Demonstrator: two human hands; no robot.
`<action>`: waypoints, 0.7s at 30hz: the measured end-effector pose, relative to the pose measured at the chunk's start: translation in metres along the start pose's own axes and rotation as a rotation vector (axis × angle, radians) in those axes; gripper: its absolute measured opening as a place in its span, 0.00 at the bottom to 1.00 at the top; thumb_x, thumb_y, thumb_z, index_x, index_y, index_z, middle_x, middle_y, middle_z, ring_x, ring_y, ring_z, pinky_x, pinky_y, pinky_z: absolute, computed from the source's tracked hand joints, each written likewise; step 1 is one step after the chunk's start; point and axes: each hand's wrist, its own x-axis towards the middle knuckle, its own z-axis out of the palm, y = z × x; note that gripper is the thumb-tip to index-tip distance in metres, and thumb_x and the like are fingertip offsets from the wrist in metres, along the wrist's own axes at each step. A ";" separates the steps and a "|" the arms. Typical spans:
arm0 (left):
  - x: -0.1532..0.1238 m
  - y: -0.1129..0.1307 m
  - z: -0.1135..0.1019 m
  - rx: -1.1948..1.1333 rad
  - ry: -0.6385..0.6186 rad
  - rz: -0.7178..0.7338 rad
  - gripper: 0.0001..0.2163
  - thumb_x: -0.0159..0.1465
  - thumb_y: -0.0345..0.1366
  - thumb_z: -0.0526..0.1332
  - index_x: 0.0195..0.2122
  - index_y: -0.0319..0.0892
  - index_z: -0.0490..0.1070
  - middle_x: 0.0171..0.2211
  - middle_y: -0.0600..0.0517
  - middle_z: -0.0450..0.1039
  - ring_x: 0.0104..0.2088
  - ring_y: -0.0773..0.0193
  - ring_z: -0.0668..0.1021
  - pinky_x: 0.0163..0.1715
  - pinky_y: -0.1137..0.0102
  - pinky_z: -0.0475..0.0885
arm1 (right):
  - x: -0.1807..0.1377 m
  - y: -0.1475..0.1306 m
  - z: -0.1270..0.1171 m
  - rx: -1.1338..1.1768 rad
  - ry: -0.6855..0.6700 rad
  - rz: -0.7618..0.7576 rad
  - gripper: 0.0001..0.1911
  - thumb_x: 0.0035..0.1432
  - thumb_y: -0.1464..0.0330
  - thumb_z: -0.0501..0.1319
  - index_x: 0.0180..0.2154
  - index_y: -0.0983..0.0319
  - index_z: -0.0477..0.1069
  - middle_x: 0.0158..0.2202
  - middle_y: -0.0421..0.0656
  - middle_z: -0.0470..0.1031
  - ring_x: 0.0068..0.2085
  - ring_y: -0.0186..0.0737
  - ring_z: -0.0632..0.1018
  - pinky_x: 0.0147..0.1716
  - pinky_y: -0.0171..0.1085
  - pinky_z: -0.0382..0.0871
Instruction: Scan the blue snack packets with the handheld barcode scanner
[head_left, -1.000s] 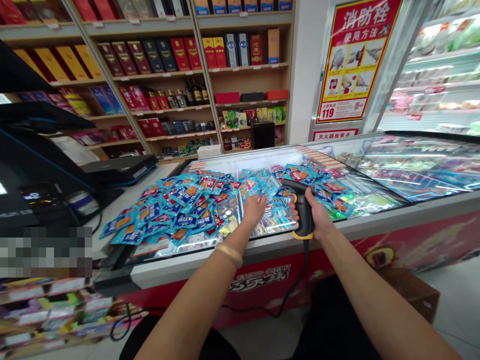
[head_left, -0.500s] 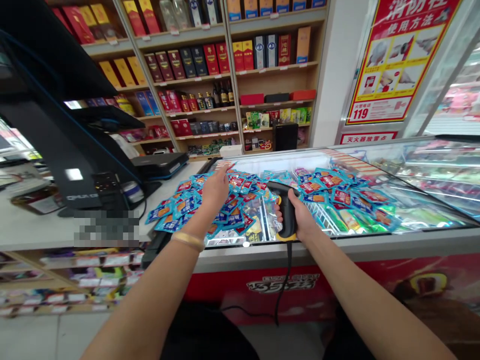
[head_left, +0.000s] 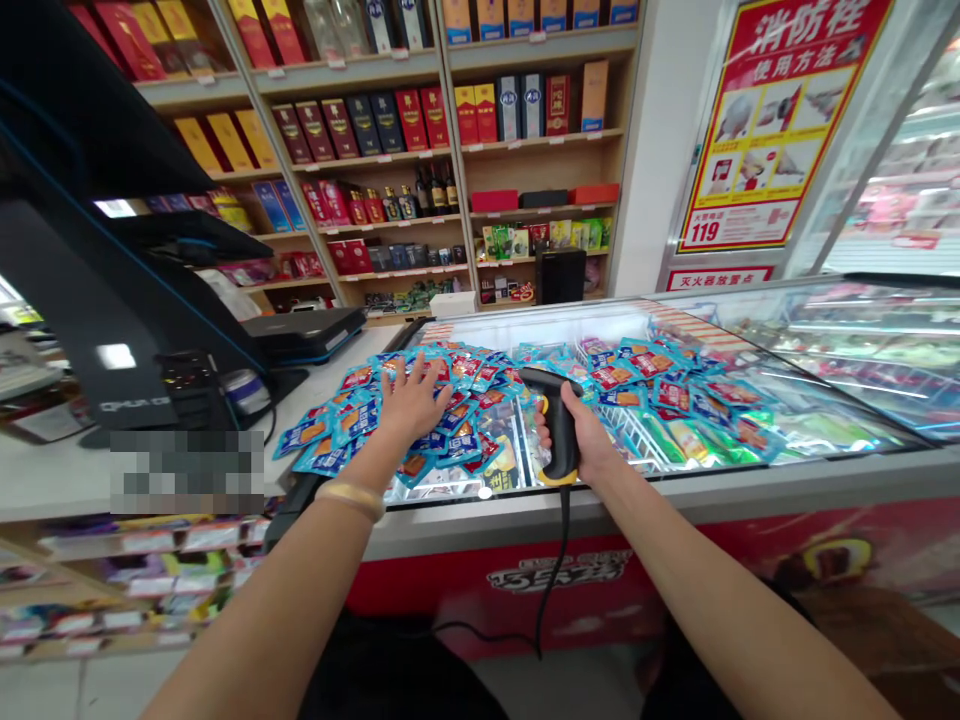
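My left hand (head_left: pixel 412 400) lies over a heap of small blue snack packets (head_left: pixel 358 418), fingers spread and palm down, with nothing gripped. Some packets show red or dark blue labels. Wrapped round the handle of a black and yellow barcode scanner (head_left: pixel 561 432) is my right hand (head_left: pixel 586 436). The scanner's head points left toward the heap, and its cable hangs down over the freezer's front. To the right of the scanner lies a second group of blue packets (head_left: pixel 667 378) on the freezer's glass top.
Under the glass, the chest freezer (head_left: pixel 675 490) holds packaged goods. A black checkout terminal (head_left: pixel 165 330) stands on the white counter (head_left: pixel 30 480) at left. Behind are wooden shelves (head_left: pixel 547 145) of boxed bottles, and a red and yellow poster (head_left: pixel 780 130) hangs at the right.
My left hand has gone from closed fingers near the heap's far edge to spread fingers lower on the packets. My right hand keeps the scanner. The view has shifted slightly.
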 end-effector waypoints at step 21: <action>0.032 0.258 0.043 -0.599 -0.081 0.247 0.31 0.63 0.42 0.60 0.65 0.36 0.57 0.65 0.35 0.60 0.65 0.49 0.64 0.63 0.58 0.60 | -0.055 -0.074 -0.096 0.116 0.179 -0.240 0.21 0.61 0.49 0.57 0.31 0.61 0.68 0.21 0.40 0.70 0.18 0.33 0.70 0.14 0.30 0.67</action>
